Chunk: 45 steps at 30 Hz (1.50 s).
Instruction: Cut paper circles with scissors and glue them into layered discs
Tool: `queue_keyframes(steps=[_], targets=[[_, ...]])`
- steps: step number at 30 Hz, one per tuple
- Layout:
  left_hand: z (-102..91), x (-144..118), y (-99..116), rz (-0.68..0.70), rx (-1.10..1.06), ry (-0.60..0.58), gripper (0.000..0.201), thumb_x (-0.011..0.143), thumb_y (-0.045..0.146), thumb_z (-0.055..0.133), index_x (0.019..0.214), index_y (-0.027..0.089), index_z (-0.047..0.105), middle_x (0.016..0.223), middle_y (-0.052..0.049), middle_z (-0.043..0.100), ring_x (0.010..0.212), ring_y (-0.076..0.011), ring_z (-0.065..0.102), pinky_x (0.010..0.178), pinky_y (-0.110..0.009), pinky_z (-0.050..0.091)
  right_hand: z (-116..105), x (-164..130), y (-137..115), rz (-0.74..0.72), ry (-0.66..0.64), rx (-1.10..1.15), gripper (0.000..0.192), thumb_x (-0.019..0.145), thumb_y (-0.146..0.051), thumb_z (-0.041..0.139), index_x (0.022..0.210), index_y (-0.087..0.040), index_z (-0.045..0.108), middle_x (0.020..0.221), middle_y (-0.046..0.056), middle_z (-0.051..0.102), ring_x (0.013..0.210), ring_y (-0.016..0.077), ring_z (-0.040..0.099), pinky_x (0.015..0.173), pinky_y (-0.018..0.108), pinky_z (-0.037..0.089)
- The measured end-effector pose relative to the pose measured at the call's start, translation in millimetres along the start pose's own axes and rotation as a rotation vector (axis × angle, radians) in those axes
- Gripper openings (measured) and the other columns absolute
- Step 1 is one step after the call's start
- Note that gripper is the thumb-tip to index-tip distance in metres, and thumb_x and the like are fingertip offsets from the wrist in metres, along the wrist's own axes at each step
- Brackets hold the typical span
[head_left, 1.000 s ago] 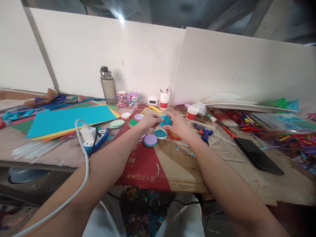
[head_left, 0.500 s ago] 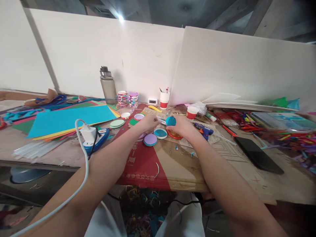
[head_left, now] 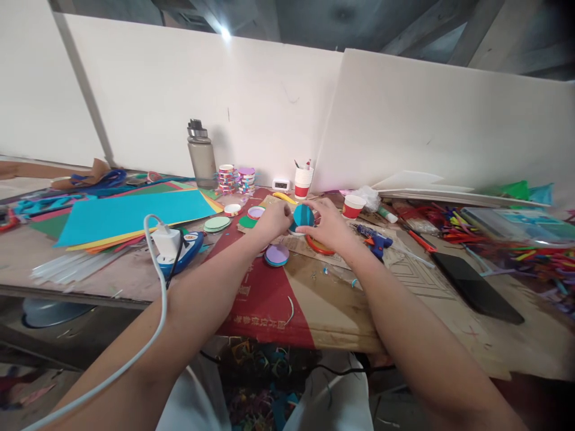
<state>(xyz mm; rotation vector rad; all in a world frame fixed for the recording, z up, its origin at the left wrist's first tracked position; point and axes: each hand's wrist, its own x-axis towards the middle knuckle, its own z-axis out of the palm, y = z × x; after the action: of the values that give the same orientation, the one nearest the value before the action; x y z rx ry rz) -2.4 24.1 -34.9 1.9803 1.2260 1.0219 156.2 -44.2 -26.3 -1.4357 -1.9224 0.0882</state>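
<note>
My right hand (head_left: 330, 222) pinches a round blue paper disc (head_left: 304, 215) by its right edge, holding it tilted up above the table. A darker band crosses the disc. Close to the disc's left side is my left hand (head_left: 275, 219), its fingers pressed together; what they hold, if anything, is hidden. Behind and below the raised disc, a white-rimmed blue round (head_left: 294, 228) shows in part. In front of my left hand lie purple and blue paper discs (head_left: 277, 255). An orange-red ring-shaped thing (head_left: 320, 245) sits partly under my right hand.
Pale green discs (head_left: 217, 224), a power strip (head_left: 188, 246) and coloured paper sheets (head_left: 135, 216) lie left. Two stacks of cup rings (head_left: 246, 181) stand near a bottle (head_left: 202, 157). Right are a paper cup (head_left: 353, 206), a blue glue gun (head_left: 376, 241) and a phone (head_left: 476, 287).
The blue disc has moved slightly left and turned to face me more. My left hand has come nearer to it. The whole view has shifted slightly.
</note>
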Motion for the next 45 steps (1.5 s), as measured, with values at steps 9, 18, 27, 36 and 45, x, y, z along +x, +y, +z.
queue_keyframes(steps=[9, 18, 27, 36, 45], targets=[[-3.8, -7.7, 20.8, -0.189, -0.604, -0.137, 0.027, 0.066, 0.033, 0.079, 0.071, 0.012, 0.063, 0.066, -0.003, 0.062, 0.057, -0.0104, 0.056, 0.055, -0.025, 0.053, 3.9, 0.1, 3.5, -0.072, 0.065, -0.061, 0.062, 0.074, -0.029, 0.078, 0.131, -0.024, 0.055, 0.125, 0.01, 0.051, 0.119, 0.0249, 0.052, 0.101, 0.039, 0.044], [2.8, -4.7, 14.5, -0.234, -0.789, -0.214, 0.018, 0.063, 0.019, 0.073, 0.074, 0.014, 0.059, 0.067, 0.001, 0.06, 0.062, -0.0115, 0.058, 0.064, -0.032, 0.057, 4.8, 2.8, 6.9, -0.093, 0.12, -0.052, 0.058, 0.074, -0.028, 0.078, 0.128, -0.024, 0.057, 0.124, 0.011, 0.052, 0.121, 0.0271, 0.051, 0.104, 0.044, 0.043], [5.9, -5.1, 16.6, -0.167, -0.991, -0.314, 0.032, 0.073, 0.032, 0.066, 0.102, 0.018, 0.065, 0.088, -0.005, 0.069, 0.075, -0.0163, 0.063, 0.061, -0.027, 0.054, 1.8, 2.7, 5.8, -0.14, 0.155, -0.063, 0.067, 0.069, -0.018, 0.08, 0.131, -0.025, 0.056, 0.119, 0.01, 0.054, 0.115, 0.0268, 0.052, 0.102, 0.043, 0.044], [7.5, -5.6, 9.6, 0.003, -1.037, -0.316, 0.049, 0.074, 0.041, 0.075, 0.116, 0.02, 0.063, 0.107, -0.008, 0.068, 0.089, -0.0183, 0.064, 0.069, -0.028, 0.055, 1.9, 0.4, -0.4, -0.181, 0.251, -0.109, 0.059, 0.071, -0.016, 0.077, 0.125, -0.019, 0.054, 0.125, 0.013, 0.051, 0.121, 0.0283, 0.047, 0.107, 0.043, 0.038], [11.3, -5.1, 9.1, 0.091, -1.071, -0.318, 0.053, 0.069, 0.029, 0.081, 0.117, 0.019, 0.061, 0.112, -0.008, 0.065, 0.096, -0.0188, 0.061, 0.077, -0.029, 0.051, 1.4, 2.8, 2.5, -0.178, 0.317, -0.079, 0.056, 0.07, -0.019, 0.078, 0.12, -0.021, 0.055, 0.122, 0.011, 0.057, 0.115, 0.0313, 0.048, 0.1, 0.048, 0.04]])
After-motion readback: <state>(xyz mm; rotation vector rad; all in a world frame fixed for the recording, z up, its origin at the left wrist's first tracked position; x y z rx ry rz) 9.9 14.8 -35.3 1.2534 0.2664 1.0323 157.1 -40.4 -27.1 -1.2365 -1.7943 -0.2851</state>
